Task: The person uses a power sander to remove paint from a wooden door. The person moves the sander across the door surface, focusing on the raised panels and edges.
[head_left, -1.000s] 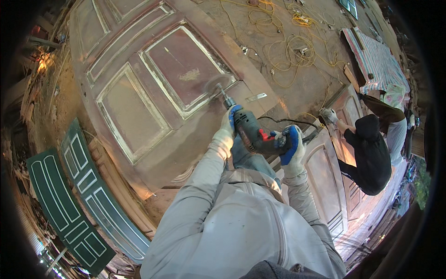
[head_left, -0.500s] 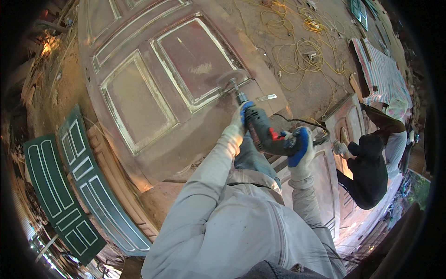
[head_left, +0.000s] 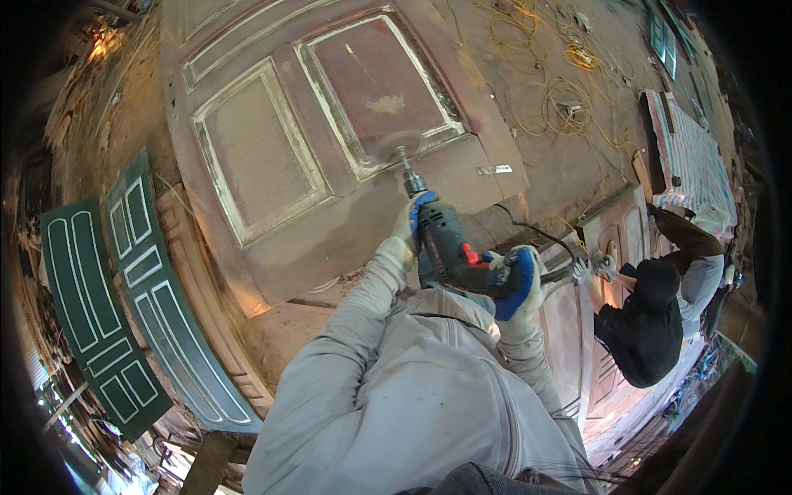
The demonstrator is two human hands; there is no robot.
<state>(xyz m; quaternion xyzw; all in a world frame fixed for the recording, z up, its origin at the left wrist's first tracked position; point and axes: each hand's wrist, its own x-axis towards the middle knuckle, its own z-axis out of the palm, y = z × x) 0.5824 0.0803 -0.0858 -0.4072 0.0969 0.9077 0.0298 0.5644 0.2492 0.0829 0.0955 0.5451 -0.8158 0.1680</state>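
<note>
Between my two gloved hands is a dark electric drill [head_left: 450, 247] with a red trigger area. My left hand [head_left: 417, 219] is wrapped round its front, just behind the chuck. At the rear handle, my right hand [head_left: 520, 285] is closed in a blue and white glove. A round disc [head_left: 398, 146], blurred as if spinning, sits on the drill's shaft. It lies over the lower moulding of a panel in a large brown wooden door [head_left: 346, 223]. Pale, worn strips run along the door's panel mouldings. Whether the disc touches the wood I cannot tell.
A black cord [head_left: 536, 227] runs from the drill toward the right. Yellow cables [head_left: 569, 107] lie coiled on the dirt floor. A co-worker in black [head_left: 648, 322] crouches over another door at right. Green doors [head_left: 99, 313] lean at left. A metal plate [head_left: 493, 169] lies on the brown door's edge.
The drill and both hands have shifted left and slightly lower across the door, taking the disc along the lower moulding. The view has turned somewhat. The co-worker's hands have moved.
</note>
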